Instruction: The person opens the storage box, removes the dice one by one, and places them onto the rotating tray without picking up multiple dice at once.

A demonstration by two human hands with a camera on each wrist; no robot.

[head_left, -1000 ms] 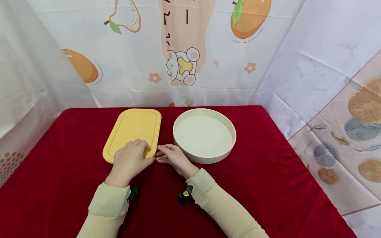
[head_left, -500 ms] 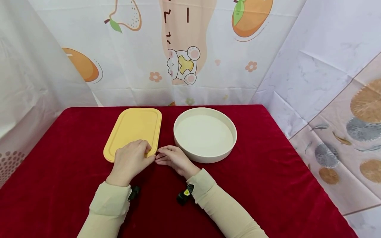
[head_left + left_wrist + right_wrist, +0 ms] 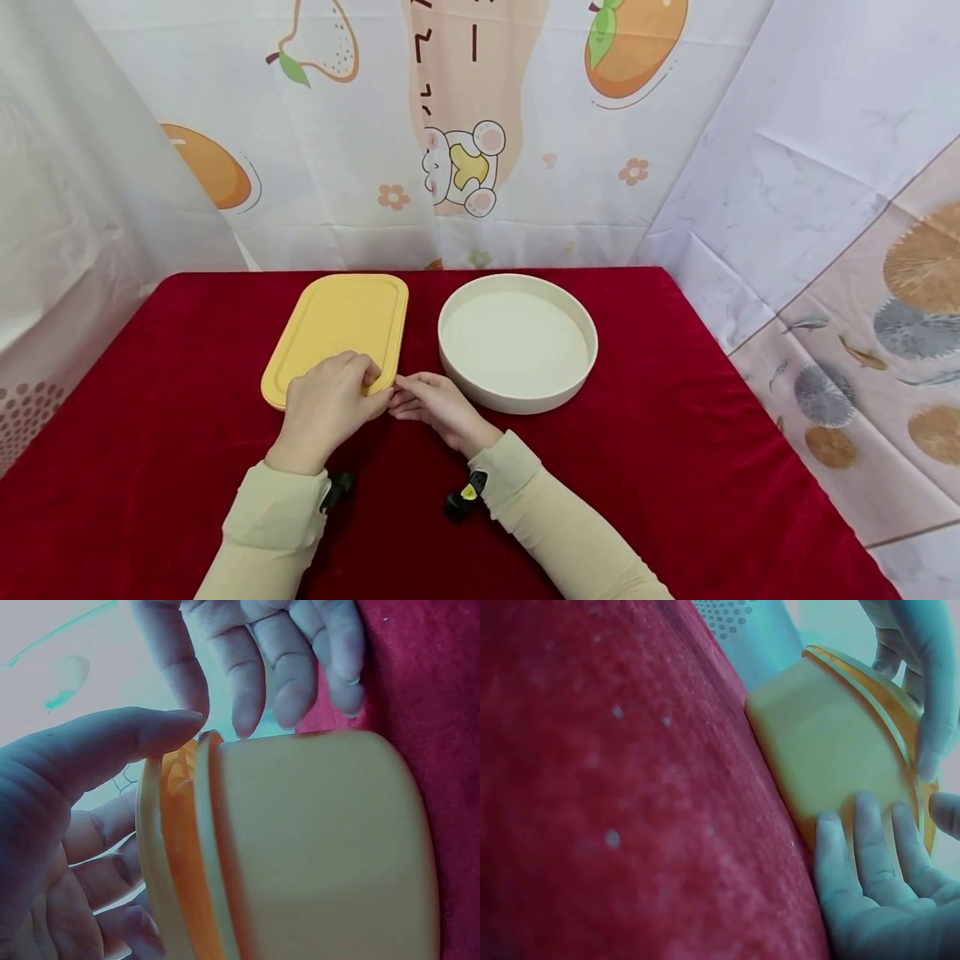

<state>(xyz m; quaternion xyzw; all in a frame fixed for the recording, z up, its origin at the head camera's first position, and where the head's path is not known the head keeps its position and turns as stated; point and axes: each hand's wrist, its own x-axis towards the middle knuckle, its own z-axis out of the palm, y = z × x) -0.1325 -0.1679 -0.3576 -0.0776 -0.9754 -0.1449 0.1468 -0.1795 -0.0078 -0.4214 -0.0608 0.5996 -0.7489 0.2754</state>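
A yellow rectangular food container (image 3: pixel 322 840) stands on the red cloth, its yellow lid (image 3: pixel 348 321) on top. In the left wrist view a gap shows orange between lid and container at the near corner. My left hand (image 3: pixel 326 408) grips the lid at that corner, thumb under its edge and fingers over the top. My right hand (image 3: pixel 442 408) is at the container's near right corner. In the right wrist view its fairly straight fingers (image 3: pixel 870 840) rest against the side wall, and the thumb is close to the lid's edge. Most of the left fingers are hidden in the head view.
A round cream dish (image 3: pixel 525 402) with a low wall stands just right of the container, close to my right hand. The red cloth (image 3: pixel 660 450) covers the table. Printed curtains (image 3: pixel 315 183) hang behind and on both sides.
My right hand has shifted slightly toward the near corner, beside the left thumb. The left hand keeps its grip on the lid, and the dish has stayed in place.
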